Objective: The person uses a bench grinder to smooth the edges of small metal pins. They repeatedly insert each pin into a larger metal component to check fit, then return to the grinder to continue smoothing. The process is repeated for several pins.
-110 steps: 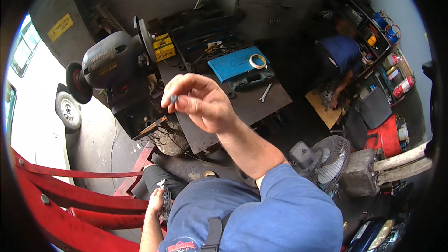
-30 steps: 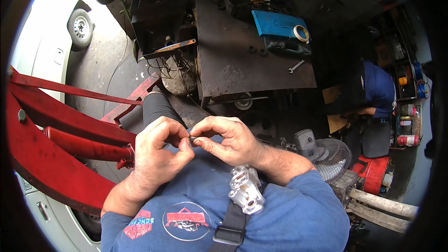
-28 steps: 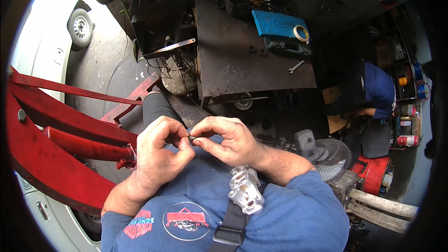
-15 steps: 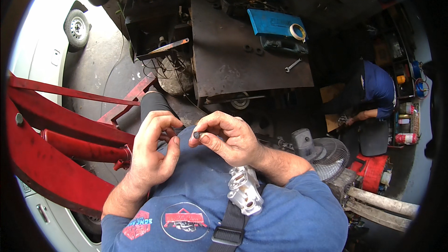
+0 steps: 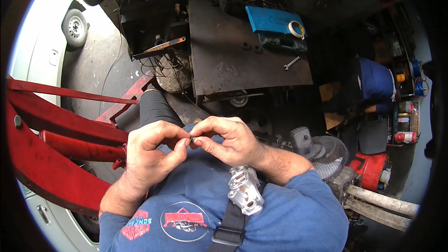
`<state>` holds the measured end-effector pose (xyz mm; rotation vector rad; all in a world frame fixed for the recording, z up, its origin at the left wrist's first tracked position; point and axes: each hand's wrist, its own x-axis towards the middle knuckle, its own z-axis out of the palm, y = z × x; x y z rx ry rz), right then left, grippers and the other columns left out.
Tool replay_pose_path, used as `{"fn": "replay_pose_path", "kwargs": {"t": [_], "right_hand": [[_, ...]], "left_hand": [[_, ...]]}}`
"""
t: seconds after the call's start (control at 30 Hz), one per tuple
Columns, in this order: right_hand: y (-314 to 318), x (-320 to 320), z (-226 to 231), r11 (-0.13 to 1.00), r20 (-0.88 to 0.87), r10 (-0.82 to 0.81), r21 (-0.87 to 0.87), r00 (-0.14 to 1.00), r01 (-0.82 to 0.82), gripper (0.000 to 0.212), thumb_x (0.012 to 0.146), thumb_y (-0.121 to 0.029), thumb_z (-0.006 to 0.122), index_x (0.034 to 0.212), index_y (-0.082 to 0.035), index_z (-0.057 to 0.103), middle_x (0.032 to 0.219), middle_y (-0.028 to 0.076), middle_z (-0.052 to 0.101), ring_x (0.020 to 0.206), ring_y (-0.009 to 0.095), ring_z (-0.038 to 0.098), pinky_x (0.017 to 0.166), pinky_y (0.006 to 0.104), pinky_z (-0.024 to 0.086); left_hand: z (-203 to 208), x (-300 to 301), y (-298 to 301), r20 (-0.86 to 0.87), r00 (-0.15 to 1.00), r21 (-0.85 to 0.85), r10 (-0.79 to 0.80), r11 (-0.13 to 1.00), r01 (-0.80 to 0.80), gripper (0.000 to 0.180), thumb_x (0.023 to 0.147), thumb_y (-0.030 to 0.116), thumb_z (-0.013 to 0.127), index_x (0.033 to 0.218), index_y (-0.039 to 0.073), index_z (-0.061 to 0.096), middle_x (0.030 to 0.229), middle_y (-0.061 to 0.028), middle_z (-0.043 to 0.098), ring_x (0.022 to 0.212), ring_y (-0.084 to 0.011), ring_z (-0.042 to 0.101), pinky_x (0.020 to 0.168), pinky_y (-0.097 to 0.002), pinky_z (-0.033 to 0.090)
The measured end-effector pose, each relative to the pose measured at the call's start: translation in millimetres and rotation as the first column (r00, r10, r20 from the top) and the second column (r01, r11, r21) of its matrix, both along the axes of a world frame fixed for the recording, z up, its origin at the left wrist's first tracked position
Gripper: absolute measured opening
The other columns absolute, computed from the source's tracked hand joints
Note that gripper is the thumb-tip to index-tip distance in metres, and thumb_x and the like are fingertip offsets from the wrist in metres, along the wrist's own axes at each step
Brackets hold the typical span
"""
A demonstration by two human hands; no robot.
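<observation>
Between left hand (image 5: pixel 151 151) and right hand (image 5: pixel 237 141), closed fingers (image 5: pixel 208 145) pinch a small dark piece (image 5: pixel 192 139).

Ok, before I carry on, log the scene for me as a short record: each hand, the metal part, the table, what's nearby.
Right hand: pinching a small dark piece, mostly hidden
Left hand: at the same piece, grip unclear
Silver metal part: against the blue shirt
Table: wrench; flat blue case, tape roll at its right end
Nearby: fan and co-worker, both to the right
</observation>
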<state>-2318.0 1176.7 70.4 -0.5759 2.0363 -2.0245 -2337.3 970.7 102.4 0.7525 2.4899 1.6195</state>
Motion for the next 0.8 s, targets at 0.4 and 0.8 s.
{"fn": "replay_pose_path", "kwargs": {"t": [0.4, 0.8], "right_hand": [[3, 1, 1, 0.997, -0.014, -0.015, -0.081, 1.000, 0.013, 0.012, 0.093, -0.006, 0.061, 0.103, 0.001, 0.061, 0.090, 0.010, 0.068, 0.084, 0.017, 0.068, 0.075, 0.0280, 0.054], [1, 1, -5, 0.922, 0.189, 0.214, -0.363, 0.958, -0.135, 0.019, 0.098, -0.016, 0.057, 0.103, 0.002, 0.058, 0.089, 0.008, 0.066, 0.083, 0.013, 0.066, 0.077, 0.0266, 0.053]], "left_hand": [[-8, 9, 7, 0.548, 0.832, 0.427, -0.089, 0.885, -0.186, 0.009, 0.086, -0.001, 0.068, 0.089, -0.004, 0.060, 0.081, -0.0091, 0.066, 0.067, -0.0119, 0.064, 0.063, -0.0243, 0.054], [3, 12, 5, 0.619, 0.768, 0.465, -0.165, 0.865, -0.190, 0.018, 0.085, 0.004, 0.072, 0.090, -0.004, 0.057, 0.082, -0.0080, 0.065, 0.069, -0.0113, 0.065, 0.061, -0.0236, 0.055]]}}
